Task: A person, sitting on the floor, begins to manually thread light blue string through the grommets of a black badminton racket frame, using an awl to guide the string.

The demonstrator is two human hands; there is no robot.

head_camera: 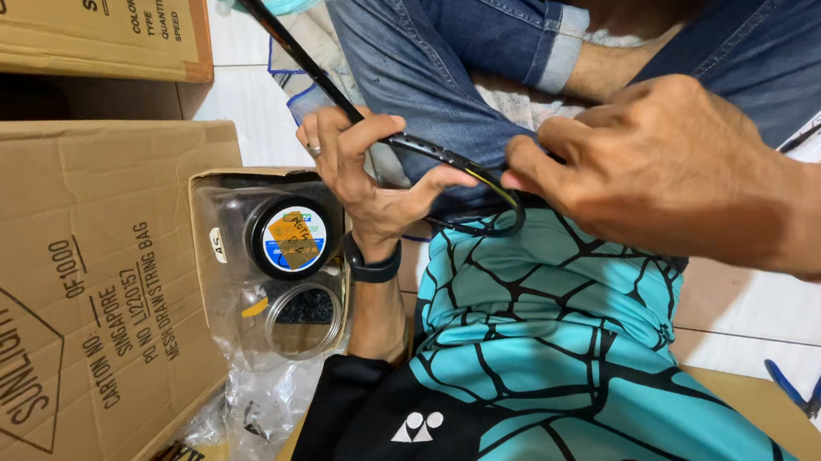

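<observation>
beside the big cardboard carton (73, 308) and an open box of clear round tubs (270, 267), you sat with a black racket frame (425, 154) across your lap, left hand (369, 181) closed around it, right hand (653, 163) pinching its curved rim.

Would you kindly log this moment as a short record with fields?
Left hand: grips the black racket frame, ring and dark wristband on
Right hand: pinches the frame's curved end
Beside left hand: round jars in a bag inside a cardboard box
Floor: blue-handled pliers
Clothing: teal and black shirt, blue jeans
</observation>
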